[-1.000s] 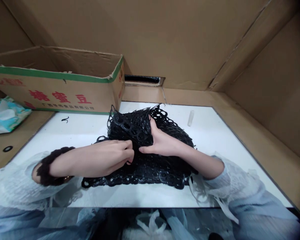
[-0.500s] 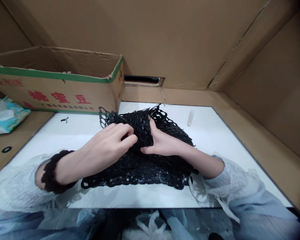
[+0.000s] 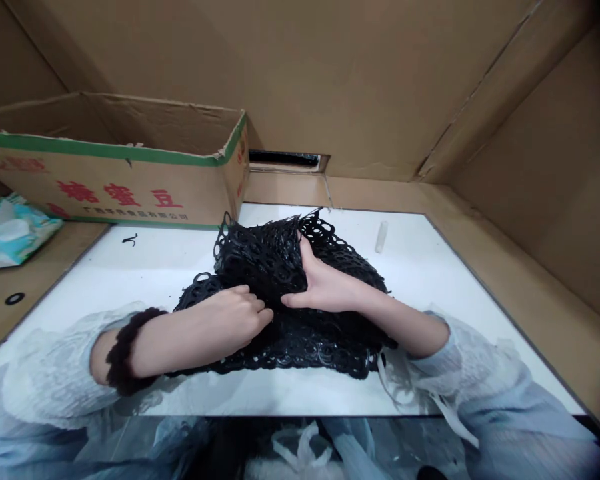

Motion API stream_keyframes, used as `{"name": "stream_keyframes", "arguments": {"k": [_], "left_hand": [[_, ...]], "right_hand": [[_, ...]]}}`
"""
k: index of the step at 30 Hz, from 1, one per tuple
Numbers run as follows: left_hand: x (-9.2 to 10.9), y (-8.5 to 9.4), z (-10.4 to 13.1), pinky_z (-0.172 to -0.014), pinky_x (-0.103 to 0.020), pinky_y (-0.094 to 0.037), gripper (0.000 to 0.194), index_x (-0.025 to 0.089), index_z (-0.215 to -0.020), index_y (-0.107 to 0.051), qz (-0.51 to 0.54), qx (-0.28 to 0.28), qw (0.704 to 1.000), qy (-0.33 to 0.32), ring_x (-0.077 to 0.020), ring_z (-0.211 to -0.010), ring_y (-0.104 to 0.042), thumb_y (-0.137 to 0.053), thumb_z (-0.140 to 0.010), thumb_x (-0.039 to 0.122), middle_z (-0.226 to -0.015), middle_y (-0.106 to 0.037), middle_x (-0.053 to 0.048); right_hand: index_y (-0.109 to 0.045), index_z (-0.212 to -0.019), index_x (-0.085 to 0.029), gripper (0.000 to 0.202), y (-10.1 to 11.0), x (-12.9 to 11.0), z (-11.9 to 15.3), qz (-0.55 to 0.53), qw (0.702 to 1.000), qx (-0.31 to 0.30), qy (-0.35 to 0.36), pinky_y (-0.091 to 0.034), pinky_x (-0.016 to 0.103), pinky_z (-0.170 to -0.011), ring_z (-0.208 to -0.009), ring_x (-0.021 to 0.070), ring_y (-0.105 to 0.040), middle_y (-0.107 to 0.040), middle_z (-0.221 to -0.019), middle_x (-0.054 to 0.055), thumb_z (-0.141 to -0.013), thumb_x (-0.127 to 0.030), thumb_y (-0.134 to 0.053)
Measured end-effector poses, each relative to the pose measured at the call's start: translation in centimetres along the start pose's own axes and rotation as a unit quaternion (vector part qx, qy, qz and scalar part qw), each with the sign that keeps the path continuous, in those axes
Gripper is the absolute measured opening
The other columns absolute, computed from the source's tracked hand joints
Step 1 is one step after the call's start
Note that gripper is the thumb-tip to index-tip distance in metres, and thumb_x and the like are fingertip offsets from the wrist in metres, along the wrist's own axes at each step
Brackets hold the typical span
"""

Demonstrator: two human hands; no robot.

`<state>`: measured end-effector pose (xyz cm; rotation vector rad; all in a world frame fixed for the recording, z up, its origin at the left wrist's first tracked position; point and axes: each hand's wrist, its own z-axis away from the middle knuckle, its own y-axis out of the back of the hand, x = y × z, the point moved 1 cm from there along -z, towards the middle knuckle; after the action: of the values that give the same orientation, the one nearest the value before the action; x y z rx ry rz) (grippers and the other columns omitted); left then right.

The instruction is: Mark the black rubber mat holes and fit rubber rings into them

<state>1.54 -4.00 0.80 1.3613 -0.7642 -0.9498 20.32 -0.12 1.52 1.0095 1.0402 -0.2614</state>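
A heap of black, glossy sheets full of round holes (image 3: 300, 343), like rubber ring webbing, lies folded on the white tabletop (image 3: 180, 260). My left hand (image 3: 235, 317) is closed low on the left part of the heap, knuckles up, and its fingertips are hidden in the black material. Higher up and to the right, my right hand (image 3: 323, 280) grips a raised fold, with the thumb below and the fingers behind it. Between the two hands the folded layers form a dark gap.
A cardboard box (image 3: 130, 183) with a green rim stands at the back left, beside a tissue pack (image 3: 17, 230). A black ring (image 3: 15, 299) and a black scrap (image 3: 129, 239) lie at the left. A small clear tube (image 3: 381, 237) lies behind the heap. Cardboard walls (image 3: 360, 80) enclose the table.
My left hand has moved down from the upper fold to the lower left of the heap. The left flap of the upper fold has shifted right. My right hand stays in place.
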Motion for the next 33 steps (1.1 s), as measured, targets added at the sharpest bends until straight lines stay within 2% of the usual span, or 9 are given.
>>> {"name": "stream_keyframes", "arguments": {"k": [5, 10, 15, 19, 23, 25, 28, 31, 33], "left_hand": [[0.1, 0.9, 0.0, -0.060, -0.029, -0.034, 0.013, 0.016, -0.082, -0.049, -0.053, 0.033, 0.998, 0.020, -0.0162, -0.059, -0.048, -0.045, -0.077, 0.004, -0.067, -0.053, -0.001], [0.2, 2.3, -0.3, -0.059, -0.030, -0.036, 0.019, 0.015, -0.073, -0.046, -0.165, 0.119, 0.979, 0.018, -0.0181, -0.059, -0.046, -0.034, -0.080, 0.001, -0.065, -0.049, -0.004], [0.2, 2.4, -0.9, -0.059, -0.029, -0.037, 0.023, 0.015, -0.070, -0.045, -0.205, 0.173, 0.963, -0.008, -0.0172, -0.057, -0.045, -0.029, -0.084, 0.005, -0.062, -0.049, -0.004], [-0.1, 2.0, -0.9, -0.061, -0.030, -0.037, 0.021, 0.015, -0.071, -0.045, -0.195, 0.168, 0.966, -0.007, -0.0179, -0.059, -0.045, -0.031, -0.085, 0.007, -0.063, -0.049, -0.004], [-0.4, 2.3, -0.4, -0.062, -0.029, -0.035, 0.017, 0.015, -0.074, -0.046, -0.151, 0.161, 0.975, 0.002, -0.0173, -0.063, -0.044, -0.035, -0.084, 0.007, -0.069, -0.049, -0.004], [-0.5, 2.4, -0.2, -0.062, -0.029, -0.034, 0.012, 0.016, -0.076, -0.046, -0.107, 0.146, 0.983, 0.015, -0.0166, -0.065, -0.044, -0.040, -0.084, 0.010, -0.072, -0.050, -0.003], [-0.4, 1.9, -0.1, -0.062, -0.028, -0.034, 0.005, 0.017, -0.079, -0.048, -0.033, 0.083, 0.996, 0.006, -0.0154, -0.064, -0.047, -0.052, -0.081, 0.020, -0.072, -0.052, -0.001], [-0.3, 0.7, -0.1, -0.063, -0.028, -0.036, 0.017, 0.017, -0.081, -0.052, -0.002, 0.025, 1.000, -0.010, -0.0157, -0.066, -0.051, -0.064, -0.074, 0.028, -0.074, -0.056, -0.001], [-0.2, 0.1, -0.2, -0.064, -0.028, -0.037, 0.017, 0.017, -0.080, -0.053, 0.004, 0.011, 1.000, -0.006, -0.0161, -0.067, -0.052, -0.065, -0.073, 0.027, -0.074, -0.057, -0.001]], "right_hand": [[0.023, -0.137, -0.011, 0.118, 0.1, 0.2, -0.1, 0.010, 1.000, 0.001, 0.022, -0.027, 0.046, -0.103, -0.122, 0.0283, -0.039, -0.029, -0.139, 0.021, -0.066, -0.033, -0.068], [0.023, -0.137, -0.010, 0.138, -0.3, 0.5, -0.3, 0.084, 0.995, 0.014, 0.052, -0.019, 0.048, -0.106, -0.132, 0.0345, -0.019, -0.007, -0.145, 0.023, -0.049, -0.048, -0.076], [0.016, -0.138, -0.005, 0.125, -1.3, 0.4, 0.1, 0.149, 0.985, 0.066, 0.060, -0.023, 0.047, -0.104, -0.129, 0.0327, -0.027, -0.024, -0.139, 0.026, -0.057, -0.043, -0.072], [0.008, -0.139, -0.002, 0.124, -1.8, 0.1, 0.3, 0.182, 0.978, 0.086, 0.050, -0.026, 0.049, -0.101, -0.125, 0.0358, -0.033, -0.032, -0.134, 0.028, -0.055, -0.045, -0.073], [0.011, -0.139, -0.003, 0.107, -1.4, -0.3, 0.3, 0.154, 0.983, 0.086, 0.053, -0.037, 0.044, -0.092, -0.107, 0.0290, -0.052, -0.055, -0.113, 0.020, -0.066, -0.029, -0.064], [0.014, -0.138, -0.003, 0.106, -1.0, -0.3, 0.3, 0.123, 0.989, 0.071, 0.046, -0.043, 0.039, -0.084, -0.096, 0.0261, -0.058, -0.061, -0.102, 0.015, -0.068, -0.027, -0.061], [0.014, -0.138, -0.003, 0.107, -0.7, -0.2, 0.3, 0.099, 0.992, 0.065, 0.033, -0.045, 0.036, -0.079, -0.091, 0.0249, -0.059, -0.062, -0.098, 0.014, -0.068, -0.029, -0.062], [0.013, -0.139, -0.004, 0.108, -0.7, 0.0, 0.3, 0.094, 0.992, 0.071, 0.032, -0.044, 0.037, -0.082, -0.093, 0.0249, -0.058, -0.060, -0.103, 0.016, -0.067, -0.032, -0.063], [0.013, -0.139, -0.004, 0.108, -0.7, 0.0, 0.2, 0.092, 0.993, 0.069, 0.033, -0.044, 0.037, -0.084, -0.094, 0.0246, -0.058, -0.059, -0.106, 0.017, -0.067, -0.032, -0.063]]}}
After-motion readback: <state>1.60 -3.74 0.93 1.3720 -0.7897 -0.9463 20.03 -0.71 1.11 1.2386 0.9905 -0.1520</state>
